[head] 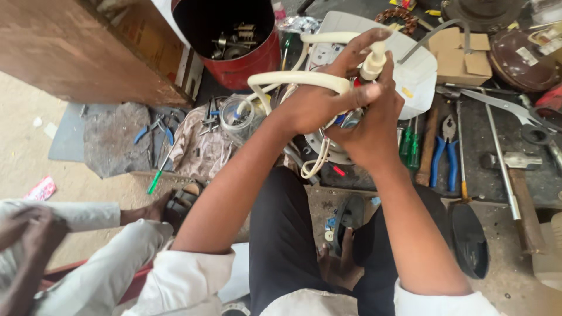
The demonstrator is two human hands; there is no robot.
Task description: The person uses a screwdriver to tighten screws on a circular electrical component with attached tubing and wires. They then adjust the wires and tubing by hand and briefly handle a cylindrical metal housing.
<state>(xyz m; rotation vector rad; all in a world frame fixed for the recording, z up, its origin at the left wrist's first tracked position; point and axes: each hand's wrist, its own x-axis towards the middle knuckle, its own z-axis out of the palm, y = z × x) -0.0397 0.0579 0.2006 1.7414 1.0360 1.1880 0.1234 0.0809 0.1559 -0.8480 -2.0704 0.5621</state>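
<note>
My left hand [319, 99] is clamped around a cream-coloured power cord [293, 77], thumb and forefinger reaching up to pinch the stiff sleeve where the cord runs into its plug end [373, 64]. My right hand [369, 126] is closed underneath, fingers wrapped about a small metal part [350, 119] that the cord seems to feed into; what exactly it is I cannot tell, since my hands cover most of it. The cord loops out to the left and a thinner white length hangs down below my wrists [313, 167].

Judging from this, the cord is gathered and in hand but not yet fully seated or freed; the joint at the sleeve is still being worked.

Beyond my hands lie blue-handled pliers [444, 153], green screwdrivers [410, 146], a hammer [518, 175] and a glass jar [239, 117] on the dark mat. A red tin [246, 55] of metal bits stands farther back. Another person's knee [111, 257] shows at my left.
</note>
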